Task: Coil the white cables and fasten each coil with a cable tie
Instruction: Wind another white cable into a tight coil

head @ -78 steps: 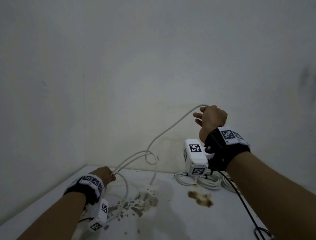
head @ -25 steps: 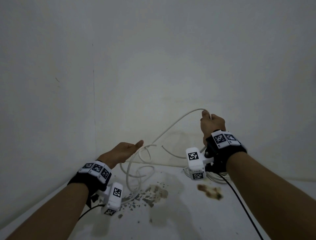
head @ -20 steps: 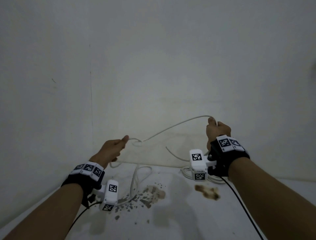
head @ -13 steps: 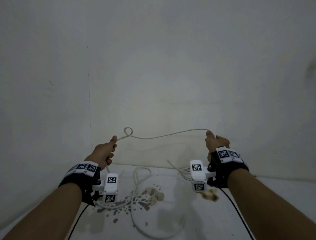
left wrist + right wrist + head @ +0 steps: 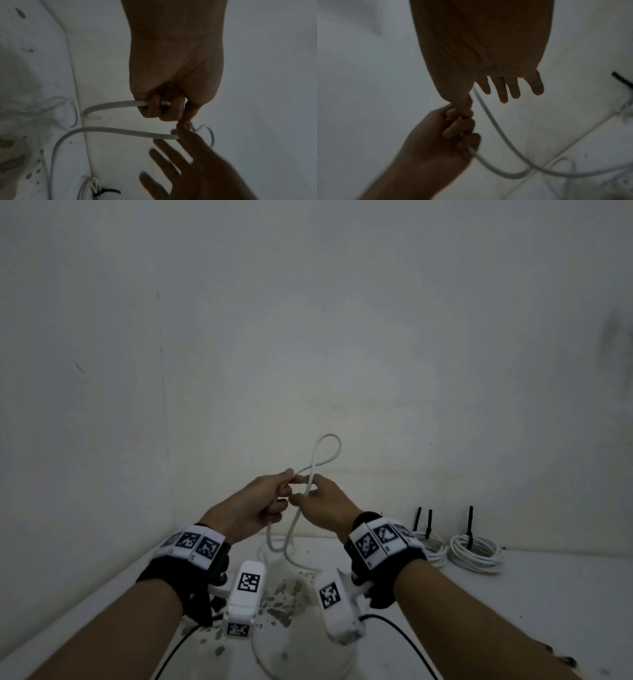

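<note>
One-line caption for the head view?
Both hands, left hand and right hand, pinch a loop in the white cable beside tied coils.

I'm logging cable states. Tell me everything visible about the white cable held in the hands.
The white cable is thin, round and smooth, plastic-looking. A small loop stands above the hands, its strands crossing. The left hand grips it with curled fingers; the right hand pinches it, its other fingers spread. Two strands hang down to the stained table.

A thin white cable (image 5: 310, 474) rises at 12 o'clock in a small crossed loop, its strands hanging down toward 6. Two tied white coils (image 5: 474, 553) lie at 3 o'clock.
</note>
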`<state>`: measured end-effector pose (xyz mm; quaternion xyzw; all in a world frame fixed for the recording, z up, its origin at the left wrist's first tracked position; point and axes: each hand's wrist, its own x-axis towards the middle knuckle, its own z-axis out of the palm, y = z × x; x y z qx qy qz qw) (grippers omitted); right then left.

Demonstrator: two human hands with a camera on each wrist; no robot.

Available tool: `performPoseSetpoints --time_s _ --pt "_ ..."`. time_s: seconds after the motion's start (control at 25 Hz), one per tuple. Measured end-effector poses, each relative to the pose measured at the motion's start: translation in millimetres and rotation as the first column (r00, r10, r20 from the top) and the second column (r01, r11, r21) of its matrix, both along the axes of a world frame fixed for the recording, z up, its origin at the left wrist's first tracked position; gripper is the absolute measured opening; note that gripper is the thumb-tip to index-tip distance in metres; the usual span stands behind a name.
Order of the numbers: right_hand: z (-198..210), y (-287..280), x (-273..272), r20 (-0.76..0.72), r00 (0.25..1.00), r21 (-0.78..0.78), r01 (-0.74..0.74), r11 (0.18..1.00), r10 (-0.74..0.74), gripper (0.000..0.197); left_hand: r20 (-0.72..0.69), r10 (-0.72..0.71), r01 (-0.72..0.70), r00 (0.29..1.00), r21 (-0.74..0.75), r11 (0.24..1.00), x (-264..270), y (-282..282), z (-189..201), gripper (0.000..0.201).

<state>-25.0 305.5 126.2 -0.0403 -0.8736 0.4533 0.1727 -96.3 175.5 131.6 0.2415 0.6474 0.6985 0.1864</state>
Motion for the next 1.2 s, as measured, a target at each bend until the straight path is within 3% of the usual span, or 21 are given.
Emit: performPoseSetpoints --time_s 0.08,0.16,0.28,0.4,0.52,0.64,0.72,0.8,0.92,1.0,1.08,1.2 --pt "5.6 -5.3 1.7 -0.063 0.998 -0.252 -0.034 0.967 0.018 0.022 0.025 -0.017 0.016 1.000 0.042 0.999 3.2 0.6 -2.7 0.025" --pt "11.8 -1.9 8.4 -0.094 0.994 -0.387 0.022 0.922 -0.063 0.021 -0.009 0.024 -0.024 1.000 0.005 1.000 0.8 -6.1 -8.6 0.017" --pt "23.6 15.9 19.5 -0.184 0.966 -0.406 0.094 0.909 -0.182 0.006 -0.092 0.197 -0.213 0.976 -0.218 0.952 -13.0 -24.9 -31.8 0.030" --pt "32.9 33.0 28.7 -0.197 0.967 -0.431 0.063 0.900 -0.162 0.014 -0.050 0.386 -0.377 0.921 -0.360 0.853 -26.5 -52.2 -57.9 0.056" --pt "31.0 37.9 30.3 -0.109 0.975 -0.486 0.118 0.866 -0.194 0.016 -0.046 0.392 -0.364 0.919 -0.484 0.796 -25.8 -65.8 -67.4 0.072" --pt "27.9 39.5 28.7 -0.037 0.970 -0.539 0.183 0.822 -0.240 0.011 -0.051 0.390 -0.361 0.919 -0.506 0.783 -28.2 -69.7 -68.0 0.071" --pt "25.2 43.5 28.5 -0.021 0.969 -0.480 0.206 0.853 -0.246 0.017 -0.069 0.454 -0.427 0.888 -0.490 0.760 -36.0 -75.8 -69.6 0.077" --pt "21.3 44.4 28.1 -0.021 0.976 -0.346 0.196 0.917 -0.217 0.017 -0.005 0.515 -0.477 0.857 -0.385 0.790 -45.9 -83.0 -71.3 0.082" --pt "15.1 38.1 25.8 0.009 0.979 -0.019 0.202 0.979 -0.202 0.022 0.152 0.477 -0.452 0.866 -0.173 0.875 -53.2 -88.6 -72.9 0.071" --pt "6.0 36.3 21.3 -0.012 0.957 0.210 0.285 0.935 -0.289 0.028 0.229 0.453 -0.435 0.861 -0.127 0.891 -51.1 -89.0 -72.3 0.063" --pt "-0.7 38.2 16.4 -0.043 0.926 0.241 0.373 0.896 -0.374 0.030 0.254 0.427 -0.403 0.868 -0.145 0.904 -45.0 -90.6 -69.9 0.056" --pt "-7.0 51.5 5.8 -0.004 0.896 0.068 0.443 0.894 -0.444 0.037 0.319 0.275 -0.271 0.907 -0.059 0.961 -46.5 -97.9 -66.7 0.056"
